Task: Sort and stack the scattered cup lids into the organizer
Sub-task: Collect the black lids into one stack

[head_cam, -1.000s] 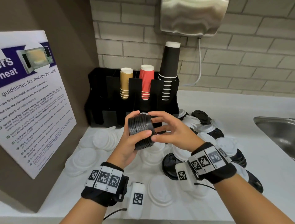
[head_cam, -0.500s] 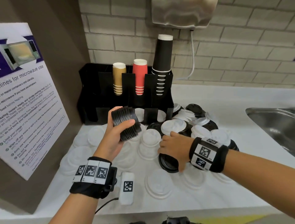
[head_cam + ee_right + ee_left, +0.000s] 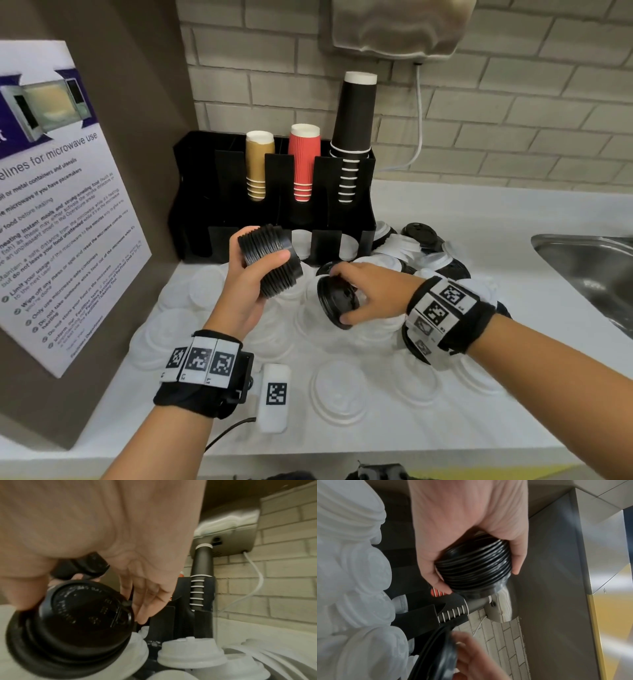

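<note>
right hand (image 3: pixel 371 294) now lifts black lid (image 3: pixel 337 303).

Stack of black lids (image 3: pixel 270 262), ribbed, tilted, held aloft; single black lid (image 3: pixel 337 303) tilted; white lids (image 3: pixel 339 390) scattered before black organizer (image 3: pixel 195 192).

"for microwave use" on the wall poster (image 3: pixel 65 205)

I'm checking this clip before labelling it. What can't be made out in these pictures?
- Lid count in the black lid stack: the left hand covers part of it in the head view.
- Embossed text on the single black lid in the right hand: blurred in the right wrist view.
- The organizer lower lid slots: hidden behind the stack.
- The sink: cut off at the right edge.
</note>
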`<state>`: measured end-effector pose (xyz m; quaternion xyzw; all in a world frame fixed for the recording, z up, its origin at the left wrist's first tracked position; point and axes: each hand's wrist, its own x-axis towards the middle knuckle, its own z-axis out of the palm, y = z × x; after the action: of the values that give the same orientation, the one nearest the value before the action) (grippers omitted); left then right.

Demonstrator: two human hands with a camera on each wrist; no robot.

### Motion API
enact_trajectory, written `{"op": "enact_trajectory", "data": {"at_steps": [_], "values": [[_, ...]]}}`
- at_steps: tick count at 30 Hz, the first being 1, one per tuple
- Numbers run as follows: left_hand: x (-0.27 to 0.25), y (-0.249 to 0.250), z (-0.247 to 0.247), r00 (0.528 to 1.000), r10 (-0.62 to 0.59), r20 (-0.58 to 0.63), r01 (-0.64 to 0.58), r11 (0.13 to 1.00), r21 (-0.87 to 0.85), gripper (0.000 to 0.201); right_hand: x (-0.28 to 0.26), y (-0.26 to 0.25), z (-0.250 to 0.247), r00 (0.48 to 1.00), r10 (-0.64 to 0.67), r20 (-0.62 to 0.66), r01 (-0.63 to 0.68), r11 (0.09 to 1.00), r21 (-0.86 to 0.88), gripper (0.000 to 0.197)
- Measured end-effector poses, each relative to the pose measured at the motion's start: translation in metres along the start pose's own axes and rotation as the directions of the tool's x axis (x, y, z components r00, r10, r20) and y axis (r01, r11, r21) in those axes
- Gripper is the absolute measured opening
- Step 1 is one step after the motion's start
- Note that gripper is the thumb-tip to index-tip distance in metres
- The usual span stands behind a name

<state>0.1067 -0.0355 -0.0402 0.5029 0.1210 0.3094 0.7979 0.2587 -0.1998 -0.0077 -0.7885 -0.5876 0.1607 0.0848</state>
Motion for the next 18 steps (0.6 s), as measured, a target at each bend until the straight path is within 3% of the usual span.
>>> {"op": "enact_trajectory", "data": {"at_steps": [4,8,12,18], "values": [[-0.002,-0.004,0.003,1.0,-0.02,0.02,0.02,1.0,0.001,0.059,0.005,-0.004,-0.011,0.983,0.158,-0.092,-0.109,0.911,0.397,0.057],[-0.006,-0.005,0.01,0.998,-0.024,0.053,0.023,0.999,0.025,0.056,0.007,-0.012,-0.016,0.975,0.182,-0.125,-0.026,0.656,0.755,0.038],[-0.01,-0.004,0.017,0.996,-0.032,0.087,0.029,0.999,0.038,0.059,0.007,-0.023,-0.014,0.986,0.112,-0.122,0.04,0.552,0.833,0.04],[-0.011,0.001,0.019,0.979,-0.101,0.177,0.092,0.994,0.06,0.064,0.005,-0.024,-0.023,0.989,0.007,-0.151,0.117,0.6,0.792,0.05]]}}
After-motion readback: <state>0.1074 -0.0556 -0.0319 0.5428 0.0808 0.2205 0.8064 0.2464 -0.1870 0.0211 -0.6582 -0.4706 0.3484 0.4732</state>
